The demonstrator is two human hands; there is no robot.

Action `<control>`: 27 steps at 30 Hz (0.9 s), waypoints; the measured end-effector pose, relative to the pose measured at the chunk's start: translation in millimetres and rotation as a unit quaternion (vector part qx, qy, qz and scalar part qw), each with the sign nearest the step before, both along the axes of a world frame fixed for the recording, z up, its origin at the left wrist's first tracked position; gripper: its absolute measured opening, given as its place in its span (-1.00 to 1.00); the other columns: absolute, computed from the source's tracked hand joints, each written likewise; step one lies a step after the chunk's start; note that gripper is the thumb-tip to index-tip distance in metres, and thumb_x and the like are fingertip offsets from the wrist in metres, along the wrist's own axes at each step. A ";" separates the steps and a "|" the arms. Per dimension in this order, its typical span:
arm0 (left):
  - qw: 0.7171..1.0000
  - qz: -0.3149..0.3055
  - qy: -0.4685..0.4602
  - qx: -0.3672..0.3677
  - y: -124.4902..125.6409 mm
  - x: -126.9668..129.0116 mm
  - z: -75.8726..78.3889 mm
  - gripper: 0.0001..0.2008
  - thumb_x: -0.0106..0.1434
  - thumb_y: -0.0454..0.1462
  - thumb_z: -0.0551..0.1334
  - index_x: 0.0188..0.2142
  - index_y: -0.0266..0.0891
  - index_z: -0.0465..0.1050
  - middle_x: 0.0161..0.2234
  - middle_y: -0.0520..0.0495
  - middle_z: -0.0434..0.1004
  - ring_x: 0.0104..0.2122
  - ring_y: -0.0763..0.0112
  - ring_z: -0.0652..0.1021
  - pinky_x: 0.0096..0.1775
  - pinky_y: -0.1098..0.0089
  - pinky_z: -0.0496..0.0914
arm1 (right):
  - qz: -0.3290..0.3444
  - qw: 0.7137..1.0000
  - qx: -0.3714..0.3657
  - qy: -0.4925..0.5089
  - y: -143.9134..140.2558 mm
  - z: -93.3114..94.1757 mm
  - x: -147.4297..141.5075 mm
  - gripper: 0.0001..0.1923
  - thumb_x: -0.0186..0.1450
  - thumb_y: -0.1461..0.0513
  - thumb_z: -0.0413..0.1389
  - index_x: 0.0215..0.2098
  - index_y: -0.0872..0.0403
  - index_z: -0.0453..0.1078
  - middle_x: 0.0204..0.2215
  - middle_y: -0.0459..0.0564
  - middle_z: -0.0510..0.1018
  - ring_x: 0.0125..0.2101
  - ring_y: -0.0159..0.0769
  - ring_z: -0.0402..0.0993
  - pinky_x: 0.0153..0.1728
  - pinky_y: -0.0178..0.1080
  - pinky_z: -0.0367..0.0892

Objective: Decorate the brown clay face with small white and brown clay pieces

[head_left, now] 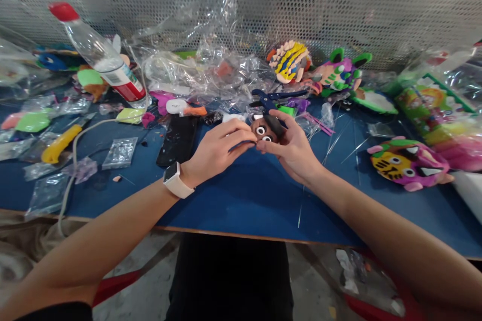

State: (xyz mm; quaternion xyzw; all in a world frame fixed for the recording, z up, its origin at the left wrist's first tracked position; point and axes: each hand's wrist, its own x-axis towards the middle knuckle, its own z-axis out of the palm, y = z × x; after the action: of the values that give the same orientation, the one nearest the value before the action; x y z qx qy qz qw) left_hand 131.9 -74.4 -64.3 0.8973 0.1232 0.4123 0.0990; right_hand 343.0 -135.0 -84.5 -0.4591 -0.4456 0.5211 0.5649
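Observation:
A small brown clay figure (268,129) with round white-and-black eyes and a dark top is held up over the near middle of the table. My right hand (293,143) wraps round its right side, with the thumb at the front lower edge and fingers behind. From the other side my left hand (222,145), wearing a watch (176,180), presses its closed fingertips and thumb against the figure's left edge. Any small piece between those fingertips is hidden. Dark blue pliers (276,97) lie just behind the figure. A black phone (177,139) rests beside my left hand.
Finished-looking clay figures stand around: a purple-and-yellow one (408,163), a striped one (289,61) and a green-eared one (339,70). A red-capped bottle (109,62), a yellow utility knife (62,144), a white cable (73,160) and plastic wrappers (196,67) cover the left and back.

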 end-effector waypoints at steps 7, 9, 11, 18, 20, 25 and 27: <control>0.998 0.021 -0.031 -0.049 1.2 2.2 0.3 -0.97 0.53 -0.29 0.25 -0.07 -0.18 0.46 -0.13 -0.10 0.60 -0.10 0.32 0.61 -0.02 0.28 0.52 | -0.008 1.000 0.016 -0.012 0.3 -0.7 0.7 -0.10 0.06 0.07 0.55 0.26 -0.19 0.26 0.03 0.00 0.56 -0.10 -0.02 0.65 -0.08 0.13 0.66; 0.997 0.026 -0.037 -0.067 1.3 2.8 0.0 -0.97 0.54 -0.28 0.24 -0.07 -0.18 0.45 -0.15 -0.10 0.60 -0.13 0.33 0.60 -0.05 0.29 0.51 | -0.009 1.000 0.017 -0.015 0.4 -0.2 0.7 -0.10 0.06 0.06 0.55 0.26 -0.19 0.26 0.03 -0.01 0.57 -0.14 -0.04 0.65 -0.10 0.13 0.67; 0.997 0.026 -0.035 -0.068 1.0 2.8 -0.5 -0.96 0.54 -0.27 0.23 -0.07 -0.18 0.45 -0.15 -0.09 0.60 -0.15 0.34 0.60 -0.06 0.31 0.51 | -0.012 1.000 0.017 -0.017 0.4 0.3 0.4 -0.09 0.04 0.05 0.55 0.26 -0.19 0.25 0.04 0.00 0.58 -0.18 -0.06 0.66 -0.13 0.12 0.68; 0.999 0.029 -0.027 -0.026 0.9 1.3 -1.6 -0.92 0.50 -0.25 0.31 -0.06 -0.18 0.47 -0.14 -0.08 0.61 -0.13 0.32 0.62 -0.07 0.31 0.53 | -0.019 1.000 0.023 -0.003 0.5 0.0 -1.0 -0.06 -0.02 0.07 0.58 0.23 -0.17 0.27 0.06 0.00 0.59 -0.12 -0.06 0.67 -0.09 0.08 0.69; 0.999 0.024 -0.021 -0.016 0.9 1.3 -1.1 -0.95 0.51 -0.27 0.28 -0.07 -0.17 0.48 -0.13 -0.07 0.62 -0.09 0.32 0.63 -0.03 0.30 0.53 | -0.018 1.000 0.024 -0.005 0.3 0.1 -1.6 -0.06 -0.03 0.07 0.58 0.23 -0.18 0.27 0.05 -0.02 0.59 -0.12 -0.06 0.67 -0.08 0.08 0.69; 0.999 0.020 -0.020 -0.046 0.6 2.2 0.2 -0.97 0.55 -0.28 0.23 -0.08 -0.18 0.44 -0.16 -0.08 0.59 -0.14 0.34 0.60 -0.07 0.32 0.50 | -0.025 0.999 0.037 -0.021 1.3 -2.9 -1.5 -0.08 0.01 0.06 0.57 0.24 -0.19 0.26 0.01 -0.02 0.59 -0.12 -0.02 0.67 -0.08 0.13 0.69; 0.996 0.022 -0.027 -0.078 0.4 2.6 -0.1 -0.94 0.57 -0.27 0.20 -0.11 -0.18 0.42 -0.18 -0.09 0.56 -0.18 0.35 0.57 -0.11 0.33 0.48 | -0.034 0.998 0.051 -0.034 3.4 -7.0 0.9 -0.08 0.04 0.03 0.56 0.26 -0.21 0.25 0.00 -0.02 0.58 -0.11 0.00 0.67 -0.08 0.15 0.69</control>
State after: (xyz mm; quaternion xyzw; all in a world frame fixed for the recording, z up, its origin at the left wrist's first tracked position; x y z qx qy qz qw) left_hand 134.5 -74.0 -64.4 0.8723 0.1717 0.4280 0.1628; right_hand 343.9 -131.5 -91.5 -0.4621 -0.4744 0.4619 0.5899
